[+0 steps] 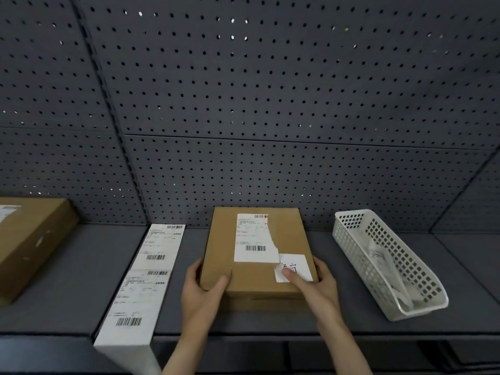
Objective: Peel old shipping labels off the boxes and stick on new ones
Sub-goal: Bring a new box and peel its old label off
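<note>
**Two hands on the middle box**

Left hand [201,289] grips the near-left corner of the box [257,282], thumb on top. Right hand [316,285] holds the near-right corner, thumb pressing a small white sticker [296,263] just below the torn label [253,239]. Two boxes on the shelf [338,320] — the second box [29,247] sits far left. One strip of labels [140,288] lies between them. One white basket [389,266] at right — crumpled paper [384,255] inside.
</note>
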Available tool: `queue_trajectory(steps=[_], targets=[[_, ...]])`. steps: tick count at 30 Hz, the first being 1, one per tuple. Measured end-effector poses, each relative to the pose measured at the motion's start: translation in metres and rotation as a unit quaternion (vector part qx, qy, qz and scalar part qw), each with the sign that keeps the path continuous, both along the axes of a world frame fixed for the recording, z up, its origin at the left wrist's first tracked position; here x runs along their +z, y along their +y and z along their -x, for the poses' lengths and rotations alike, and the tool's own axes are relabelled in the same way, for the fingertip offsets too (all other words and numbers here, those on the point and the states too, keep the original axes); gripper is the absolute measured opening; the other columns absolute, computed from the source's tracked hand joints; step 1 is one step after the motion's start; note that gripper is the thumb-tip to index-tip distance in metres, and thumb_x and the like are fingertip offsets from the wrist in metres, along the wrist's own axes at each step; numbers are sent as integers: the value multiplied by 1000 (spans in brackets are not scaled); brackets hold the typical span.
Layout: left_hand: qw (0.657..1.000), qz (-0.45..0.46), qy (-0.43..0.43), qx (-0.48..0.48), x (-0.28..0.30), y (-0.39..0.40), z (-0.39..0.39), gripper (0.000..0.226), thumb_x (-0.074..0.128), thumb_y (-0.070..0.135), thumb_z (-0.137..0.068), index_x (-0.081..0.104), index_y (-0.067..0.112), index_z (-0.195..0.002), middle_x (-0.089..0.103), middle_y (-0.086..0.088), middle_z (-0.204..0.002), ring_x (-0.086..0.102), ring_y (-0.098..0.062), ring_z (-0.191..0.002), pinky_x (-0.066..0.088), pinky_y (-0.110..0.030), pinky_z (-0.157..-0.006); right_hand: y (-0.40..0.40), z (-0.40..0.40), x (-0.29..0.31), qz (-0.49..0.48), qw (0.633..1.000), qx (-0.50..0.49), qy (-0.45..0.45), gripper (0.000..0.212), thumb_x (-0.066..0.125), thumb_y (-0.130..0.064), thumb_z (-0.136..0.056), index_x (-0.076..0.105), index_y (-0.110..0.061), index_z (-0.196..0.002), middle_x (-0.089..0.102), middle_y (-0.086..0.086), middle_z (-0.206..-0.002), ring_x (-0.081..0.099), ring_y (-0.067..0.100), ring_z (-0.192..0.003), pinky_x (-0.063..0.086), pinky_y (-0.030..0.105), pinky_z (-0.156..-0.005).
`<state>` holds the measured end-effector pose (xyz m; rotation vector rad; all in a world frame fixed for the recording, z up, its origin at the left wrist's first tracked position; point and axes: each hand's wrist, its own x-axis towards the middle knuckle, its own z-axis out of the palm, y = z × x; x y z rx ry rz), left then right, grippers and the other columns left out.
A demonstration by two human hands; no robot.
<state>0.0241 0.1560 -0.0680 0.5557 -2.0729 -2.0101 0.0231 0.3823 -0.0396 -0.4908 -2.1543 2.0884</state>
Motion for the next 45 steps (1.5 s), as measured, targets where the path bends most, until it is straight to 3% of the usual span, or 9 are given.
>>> queue_trajectory(steps=[3, 6, 9, 14, 18, 22, 29, 36, 45], targets=[[1000, 7, 13, -17, 4, -2, -1, 66, 86, 25, -76, 52, 22, -132, 67, 5, -118, 64, -3, -103, 47, -19, -84, 2, 1, -1, -37, 999, 3, 1, 64, 93, -22, -70, 58, -26, -123, 72, -14, -108, 68, -5, -91, 50, 16, -78], [998, 38, 32, -44, 10, -7, -1, 68, 84, 26, -78, 48, 23, -136, 60, 8, -127, 55, 8, -110, 45, -12, -87, 5, 1, -2, -112, 994, 4, -3, 85, 93, -37, -69, 48, -23, -141, 63, -14, -125, 61, 0, -110, 50, 23, -91], [987, 128, 77, -67, 16, -16, 4, 62, 82, 41, -79, 48, 36, -130, 53, 16, -131, 50, 7, -121, 45, -24, -101, 5, 3, 7, -248, 968, 10, 44, 83, 87, -47, -72, 46, -30, -142, 55, -16, -134, 52, 6, -125, 47, 34, -105], [903, 363, 152, -171, 32, -38, 17, 63, 62, 60, -81, 52, 33, -137, 46, 20, -142, 40, -2, -135, 34, -29, -111, -20, 19, 26, -449, 877, 42, 166, 39, 76, -35, -83, 64, -20, -117, 55, -12, -129, 45, 7, -122, 38, 33, -104], [824, 477, 187, -244, 38, -52, 34, 67, 57, 59, -86, 52, 23, -142, 44, 13, -149, 38, -6, -139, 37, -36, -113, -43, 34, 34, -474, 848, 140, 192, 30, 68, -36, -84, 70, -19, -109, 61, -12, -114, 50, 6, -112, 43, 32, -99], [779, 516, 197, -297, 40, -60, 43, 72, 51, 63, -91, 44, 21, -149, 36, 12, -157, 25, -1, -146, 22, -25, -120, -60, 46, 35, -478, 823, 231, 201, 26, 61, -31, -88, 75, -15, -102, 66, -10, -104, 56, 7, -102, 50, 37, -92], [779, 498, 205, -321, 36, -54, 39, 69, 50, 57, -90, 48, 18, -147, 37, 12, -157, 26, 2, -145, 12, -9, -116, -74, 61, 36, -509, 783, 289, 210, 17, 67, -21, -92, 81, -14, -99, 69, -7, -105, 60, 13, -100, 54, 38, -84], [797, 479, 201, -308, 36, -53, 39, 69, 57, 56, -86, 52, 19, -145, 40, 16, -154, 24, 10, -143, 12, -5, -114, -72, 68, 42, -538, 758, 316, 190, 19, 66, -30, -92, 80, -19, -100, 67, -11, -111, 55, 10, -105, 50, 36, -85], [809, 460, 199, -306, 33, -51, 38, 70, 58, 55, -84, 53, 18, -144, 41, 17, -154, 23, 11, -143, 15, -7, -115, -75, 70, 44, -538, 766, 309, 168, 17, 68, -29, -94, 81, -20, -100, 66, -11, -112, 54, 10, -108, 49, 34, -87]])
